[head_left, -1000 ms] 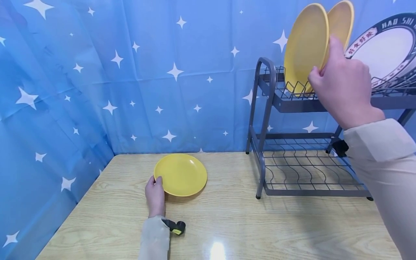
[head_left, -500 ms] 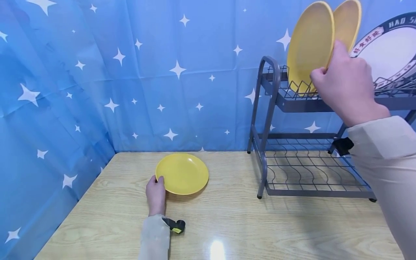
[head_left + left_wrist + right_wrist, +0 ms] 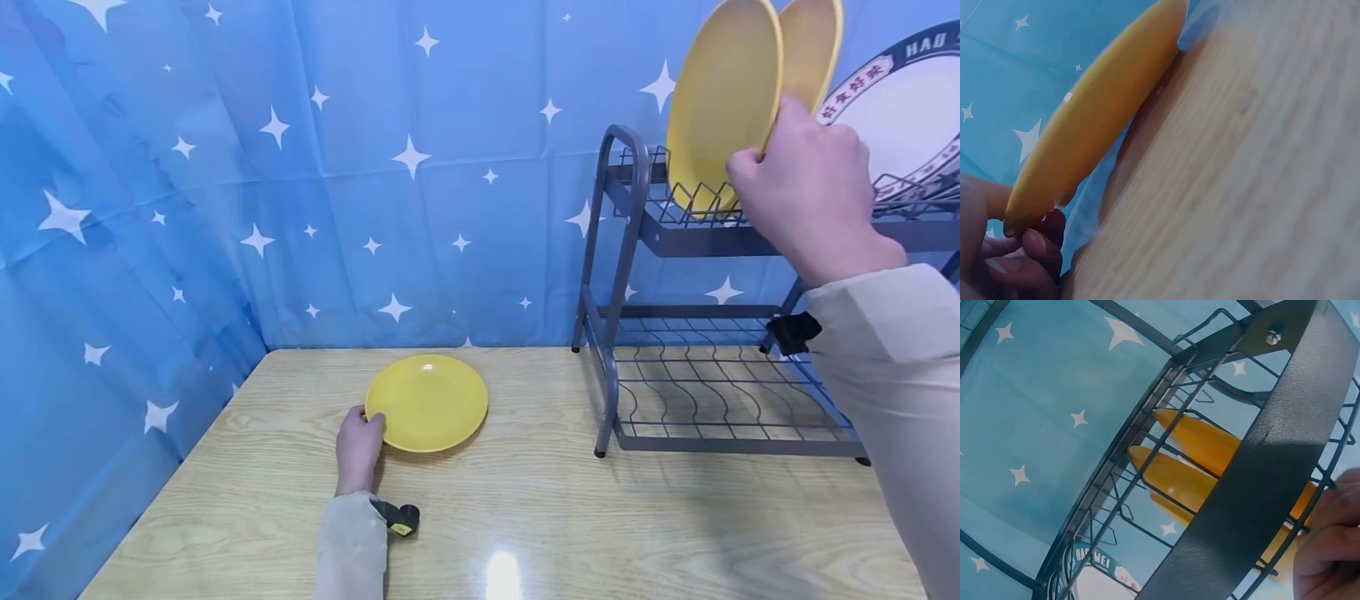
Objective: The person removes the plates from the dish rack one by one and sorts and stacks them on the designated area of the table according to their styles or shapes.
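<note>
My left hand (image 3: 360, 446) pinches the near left rim of a round yellow plate (image 3: 427, 404) above the tabletop, thumb on top and fingers underneath. In the left wrist view that plate (image 3: 1094, 115) appears edge-on, with a gap between its underside and the wood near the fingers (image 3: 1029, 265). My right hand (image 3: 813, 192) grips the near rim of an upright yellow plate (image 3: 723, 108) in the upper tier of a dark grey dish rack (image 3: 720, 242). Just right of it stands another yellow plate (image 3: 810, 50), partly covered by the hand; whether the fingers touch it, I cannot tell.
White plates with dark patterned rims (image 3: 911, 108) lean in the upper tier at right. Below is a wire lower tier (image 3: 720, 392). Behind the wooden table (image 3: 510, 500) hangs a blue star-patterned curtain (image 3: 337, 208), which also runs along the left side.
The plate in my left hand has moved slightly right. My right hand and the upright yellow plates have shifted slightly right relative to the rack. The head view has shifted a little.
</note>
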Demonstrator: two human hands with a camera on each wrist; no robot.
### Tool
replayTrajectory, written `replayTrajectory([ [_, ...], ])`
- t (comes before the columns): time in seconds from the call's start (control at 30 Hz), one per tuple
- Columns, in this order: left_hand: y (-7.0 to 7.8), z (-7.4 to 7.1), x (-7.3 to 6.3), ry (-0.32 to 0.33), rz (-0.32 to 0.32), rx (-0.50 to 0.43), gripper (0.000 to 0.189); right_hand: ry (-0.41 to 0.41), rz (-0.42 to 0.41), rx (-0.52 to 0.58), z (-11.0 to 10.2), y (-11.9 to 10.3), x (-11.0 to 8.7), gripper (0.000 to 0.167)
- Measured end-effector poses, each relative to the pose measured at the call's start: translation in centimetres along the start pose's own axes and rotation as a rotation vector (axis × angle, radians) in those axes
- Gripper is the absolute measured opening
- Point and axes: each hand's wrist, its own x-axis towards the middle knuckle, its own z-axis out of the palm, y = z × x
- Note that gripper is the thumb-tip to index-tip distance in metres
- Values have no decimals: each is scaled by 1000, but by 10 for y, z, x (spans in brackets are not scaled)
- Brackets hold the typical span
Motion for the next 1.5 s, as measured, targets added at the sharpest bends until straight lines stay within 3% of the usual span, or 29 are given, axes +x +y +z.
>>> replayTrajectory([
  [0.37, -1, -9, -2, -5, -11, 107, 40, -26, 3, 67, 4, 2, -12, 60],
  [0.63, -4, -10, -3, -34, -24, 131, 41, -9, -39, 108, 11, 5, -15, 54],
  [0.8, -6, -9, -4, -51, -20, 90, 40, 3, -66, 121, 13, 5, -18, 52],
  [1.0, -4, -6, -4, -61, -29, 63, 42, 40, -23, 119, 8, 6, -24, 52],
  [1.2, 0, -3, -2, -67, -29, 92, 44, 71, 21, 119, -1, 6, -32, 48],
  [1.37, 4, -4, -4, -42, 11, 130, 41, 116, 55, 156, -5, 8, -38, 36],
  [1.5, 5, -5, -4, -19, 67, 203, 39, 167, 28, 175, -4, 10, -44, 30],
])
